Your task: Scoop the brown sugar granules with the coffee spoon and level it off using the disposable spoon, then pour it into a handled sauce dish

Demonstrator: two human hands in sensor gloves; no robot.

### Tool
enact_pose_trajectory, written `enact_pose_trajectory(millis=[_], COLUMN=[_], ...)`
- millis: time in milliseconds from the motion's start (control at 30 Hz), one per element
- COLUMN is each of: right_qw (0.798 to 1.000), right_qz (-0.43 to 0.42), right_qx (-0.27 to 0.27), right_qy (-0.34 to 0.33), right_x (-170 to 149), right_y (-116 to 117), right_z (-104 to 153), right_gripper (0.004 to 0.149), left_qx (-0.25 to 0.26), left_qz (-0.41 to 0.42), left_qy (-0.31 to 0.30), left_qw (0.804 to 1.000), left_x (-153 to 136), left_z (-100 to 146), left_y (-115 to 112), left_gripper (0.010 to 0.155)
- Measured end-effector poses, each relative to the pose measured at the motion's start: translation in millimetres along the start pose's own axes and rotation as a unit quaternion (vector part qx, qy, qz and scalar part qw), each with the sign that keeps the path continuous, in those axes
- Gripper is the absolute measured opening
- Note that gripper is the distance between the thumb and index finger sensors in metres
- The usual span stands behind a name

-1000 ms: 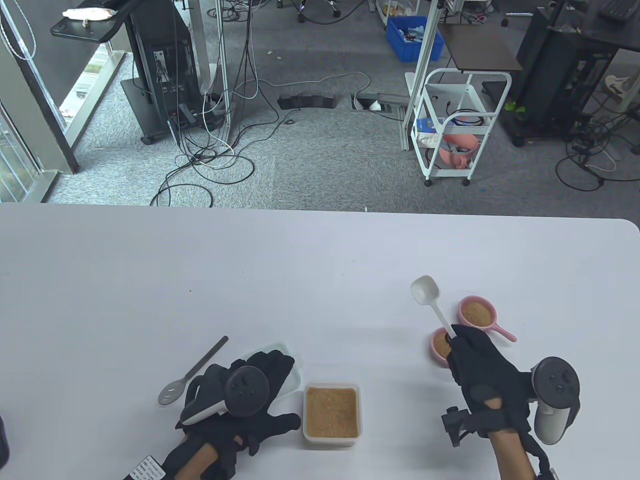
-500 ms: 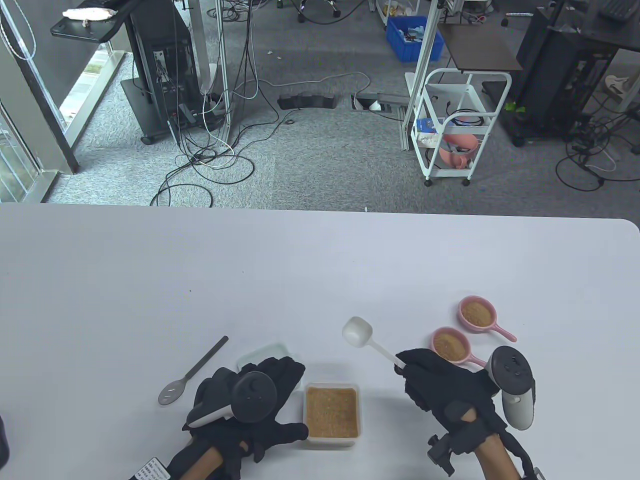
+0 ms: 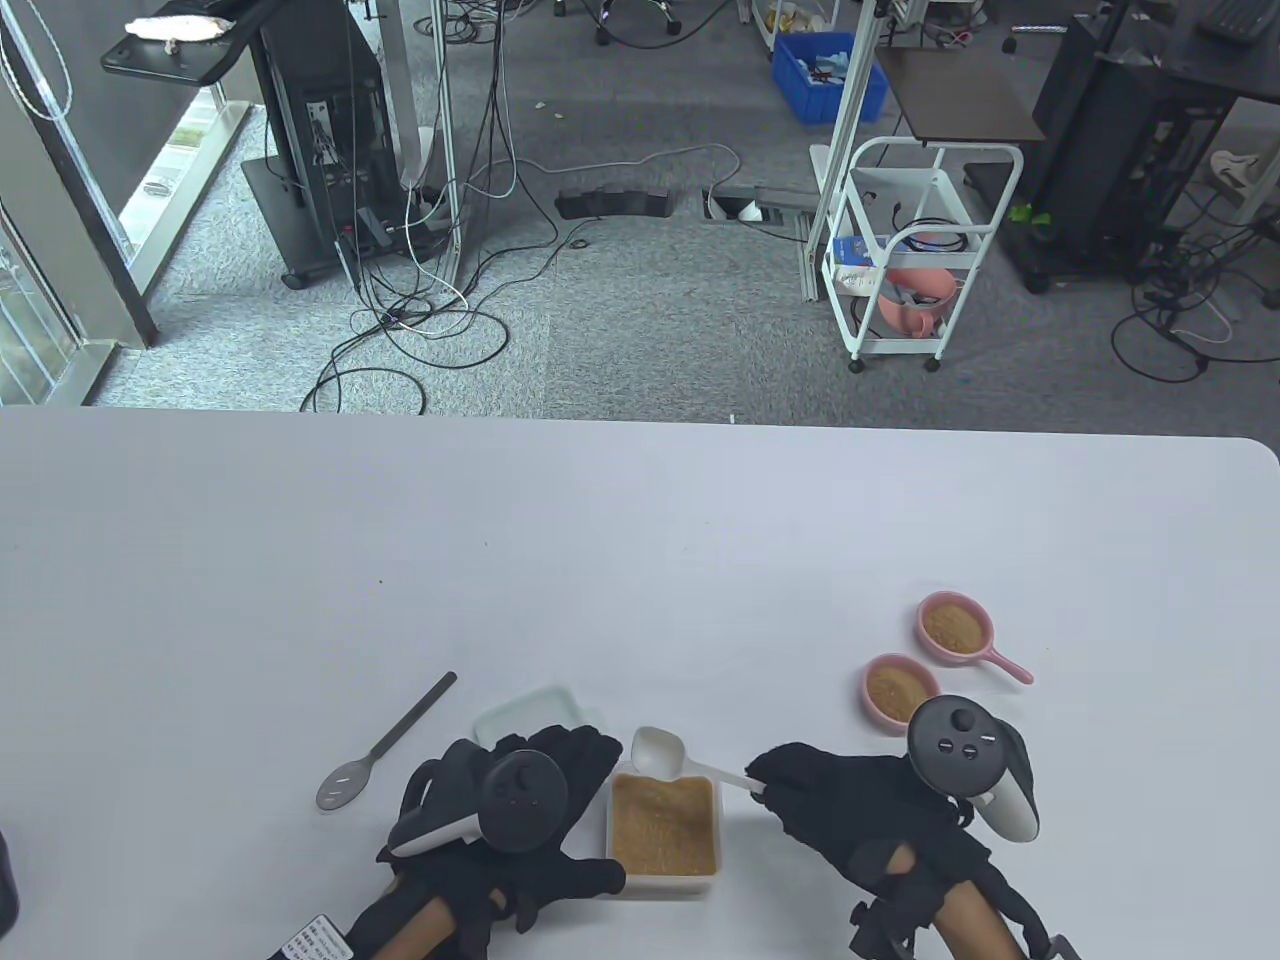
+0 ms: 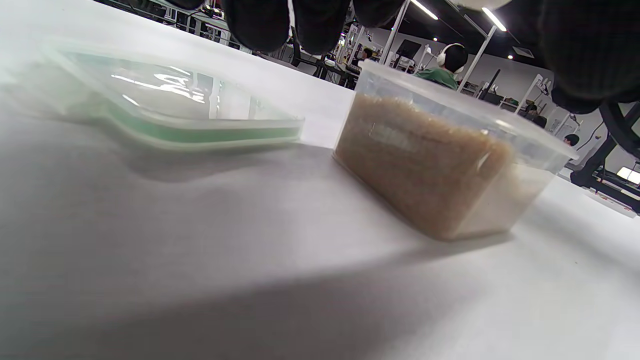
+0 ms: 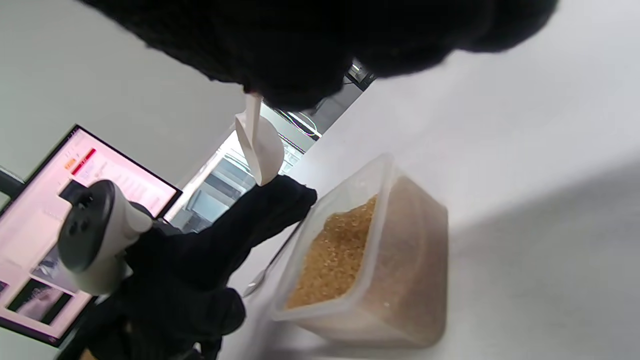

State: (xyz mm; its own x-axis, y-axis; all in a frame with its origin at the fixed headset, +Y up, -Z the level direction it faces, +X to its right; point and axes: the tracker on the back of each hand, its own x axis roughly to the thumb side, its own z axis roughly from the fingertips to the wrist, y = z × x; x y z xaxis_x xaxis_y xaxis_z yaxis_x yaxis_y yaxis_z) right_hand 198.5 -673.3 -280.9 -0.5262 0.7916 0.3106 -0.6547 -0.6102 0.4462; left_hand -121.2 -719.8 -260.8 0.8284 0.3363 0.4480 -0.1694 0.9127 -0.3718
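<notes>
The brown sugar granules (image 3: 663,824) fill a clear plastic tub (image 3: 713,790) near the front edge of the desk (image 3: 640,540). Just above the tub's far rim hangs the white spoon (image 3: 658,750), its bowl empty as far as the table view shows. The right hand (image 3: 850,815) pinches the end of its handle; that grip is closed on the handle, fingers curled round it. The left hand (image 3: 520,800) lies beside the tub on its left, thumb close against the tub's near corner; the wrist view shows the fingertips (image 4: 260,22) off the desk, and the grip looks loose and holds nothing, though I cannot tell whether it touches the tub.

The grey metal spoon (image 3: 385,745) lies untouched on the desk, left of that hand. A clear lid (image 3: 525,712) with a green edge rests behind the left hand.

Two pink handled sauce dishes (image 3: 955,625) (image 3: 898,690) stand right of the tub, each already holding sugar.

By my reading a scoop is about to begin: nothing is in the spoon yet, so scooping, levelling with the second spoon, and pouring remain for this round.
</notes>
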Motion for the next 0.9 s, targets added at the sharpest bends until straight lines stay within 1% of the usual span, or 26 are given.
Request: enact_pose_trajectory(millis=[133, 167, 233, 333, 400, 533, 700, 800, 900], right_qw=[0.993, 0.992, 0.978, 0.968, 0.955, 0.92, 0.878, 0.856, 0.852], right_qz=[0.122, 0.128, 0.21, 0.248, 0.294, 0.384, 0.468, 0.506, 0.513], right_qx=[-0.002, -0.002, -0.011, -0.012, -0.018, -0.029, -0.03, -0.027, -0.017], right_qy=[0.002, 0.002, -0.003, -0.02, -0.034, -0.069, -0.097, -0.103, -0.104], right_x=[12.4, 13.1, 23.5, 34.2, 43.6, 62.0, 77.1, 82.3, 83.1], right_y=[5.4, 5.7, 10.4, 16.4, 22.1, 37.6, 58.2, 68.1, 74.1], right_z=[0.1, 0.1, 1.1, 2.2, 3.7, 6.7, 8.8, 9.0, 7.8], right_gripper=[0.044, 0.044, 0.044, 0.044, 0.044, 0.044, 0.044, 0.044, 0.044], left_qx=[-0.005, -0.005, -0.007, -0.008, -0.009, -0.011, -0.014, -0.016, -0.019], left_qz=[-0.009, -0.009, -0.004, -0.007, -0.007, -0.014, -0.015, -0.015, -0.01], left_qy=[0.004, 0.004, 0.008, 0.011, 0.012, 0.01, 0.011, 0.011, 0.011], left_qw=[1.0, 1.0, 1.0, 1.0, 1.0, 1.0, 1.0, 1.0, 1.0], left_x=[2.1, 2.1, 1.1, 0.4, 0.6, 2.4, 3.1, 3.4, 3.5], left_z=[-3.1, -3.3, -4.9, -5.8, -6.0, -6.6, -6.9, -7.1, -7.2], left_y=[-3.6, -3.8, -5.3, -5.9, -6.0, -6.5, -6.8, -6.9, -7.0], left_gripper=[0.106, 0.106, 0.105, 0.105, 0.105, 0.104, 0.103, 0.102, 0.102])
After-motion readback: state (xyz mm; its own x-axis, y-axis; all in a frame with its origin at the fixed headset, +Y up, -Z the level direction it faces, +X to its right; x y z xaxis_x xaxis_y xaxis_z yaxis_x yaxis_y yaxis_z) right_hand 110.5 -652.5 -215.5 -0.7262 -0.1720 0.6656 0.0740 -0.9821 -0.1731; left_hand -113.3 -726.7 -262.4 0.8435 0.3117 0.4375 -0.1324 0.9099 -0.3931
